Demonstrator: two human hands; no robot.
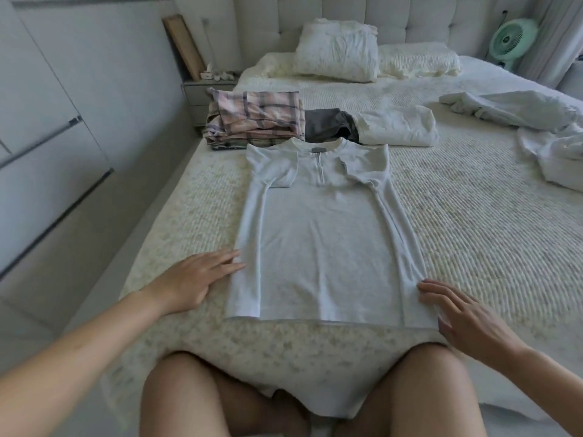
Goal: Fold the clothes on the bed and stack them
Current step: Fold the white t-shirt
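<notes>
A pale grey zip-neck top (325, 234) lies flat on the bed (473, 216), front up, with both sleeves and side edges folded inward. My left hand (192, 280) lies flat at the top's left edge, fingertips touching the cloth. My right hand (460, 313) hovers over the lower right corner, fingers spread and relaxed, holding nothing. Behind the top sits a folded stack of pink plaid clothes (255, 119), with a folded dark grey garment (328, 124) and a folded white garment (397, 126) beside it.
Crumpled unfolded white clothes (536, 127) lie at the right of the bed. Pillows (340, 53) lean on the headboard. A nightstand (202, 96) and wardrobe doors (47, 121) stand on the left, a green fan (511, 39) at back right. My knees (284, 395) rest at the bed's near edge.
</notes>
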